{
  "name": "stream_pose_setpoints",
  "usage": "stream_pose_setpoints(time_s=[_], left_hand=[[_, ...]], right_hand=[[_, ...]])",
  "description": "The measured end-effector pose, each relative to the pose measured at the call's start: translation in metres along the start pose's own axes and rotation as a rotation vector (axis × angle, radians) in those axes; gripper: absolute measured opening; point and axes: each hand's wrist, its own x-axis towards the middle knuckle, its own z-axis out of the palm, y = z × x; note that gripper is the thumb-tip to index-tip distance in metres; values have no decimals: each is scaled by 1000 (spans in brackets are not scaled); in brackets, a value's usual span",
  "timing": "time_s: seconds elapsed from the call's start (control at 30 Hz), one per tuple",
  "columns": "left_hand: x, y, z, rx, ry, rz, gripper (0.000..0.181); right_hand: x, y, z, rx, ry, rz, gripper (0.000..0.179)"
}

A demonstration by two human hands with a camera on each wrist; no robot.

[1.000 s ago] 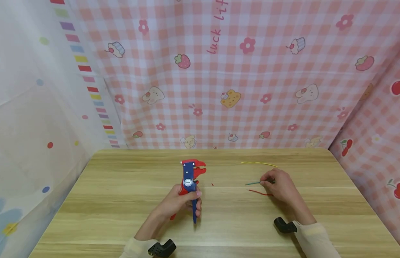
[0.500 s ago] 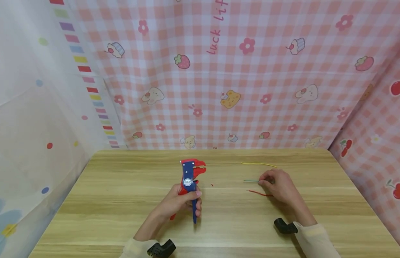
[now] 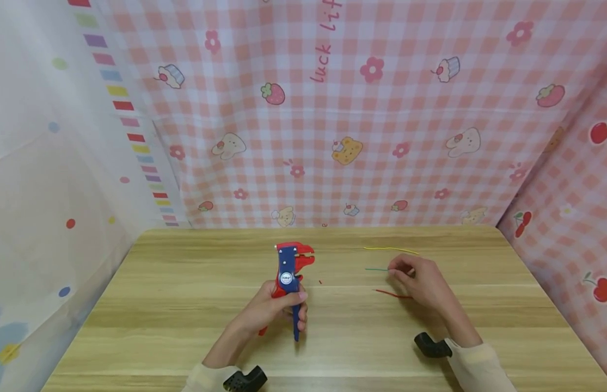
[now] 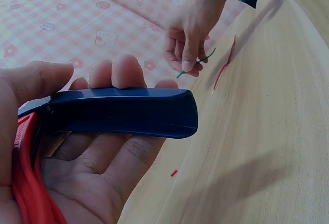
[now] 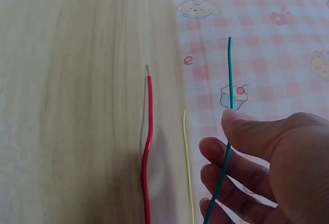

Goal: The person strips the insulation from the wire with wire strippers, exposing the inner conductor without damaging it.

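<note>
Pointing leftward, green wire [image 3: 376, 269] side-to-side

Lighting's looking pretty soft and even in the head view, seemingly coming from overhead, with a blurry-edged shadow falling under the right hand [image 3: 423, 283]. The round label [image 3: 286, 279] on the wire stripper [image 3: 287, 260] is coming out too mushy to read, and the wide lens is making the side drapes lean outward. In the left wrist view, the pink checked curtain [image 4: 77, 34] is washing out, the blue handle [image 4: 123, 113] is catching a thin glint, and a broad shadow is spreading across the tabletop [image 4: 288, 131]. The right wrist view is running dimmer, with the red wire [image 5: 145, 167] casting a faint shadow leftward.
</note>
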Motion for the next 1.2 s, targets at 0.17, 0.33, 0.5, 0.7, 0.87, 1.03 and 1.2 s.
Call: stream_pose_setpoints(time_s=[0.17, 0.33, 0.5, 0.7, 0.87, 1.03, 1.2], left_hand=[[0, 1, 0, -1, 0, 2, 17], [-1, 2, 2, 0, -4, 10, 12], [-2, 4, 5, 1, -5, 13, 9], [-2, 5, 7, 6, -13, 31, 10], [-4, 5, 9, 10, -11, 37, 13], [-5, 5, 12, -3, -15, 39, 13], [-6, 5, 14, -11, -24, 45, 14]], right_hand=[[0, -6, 0, 21, 5, -14, 9], [-1, -13, 0, 41, 17, -32, 6], [-2, -21, -1, 51, 44, -80, 8], [-2, -31, -4, 54, 57, -117, 7], [-5, -39, -8, 85, 58, -135, 4], [-7, -48, -11, 92, 78, -152, 5], [-10, -57, -14, 113, 86, -195, 6]])
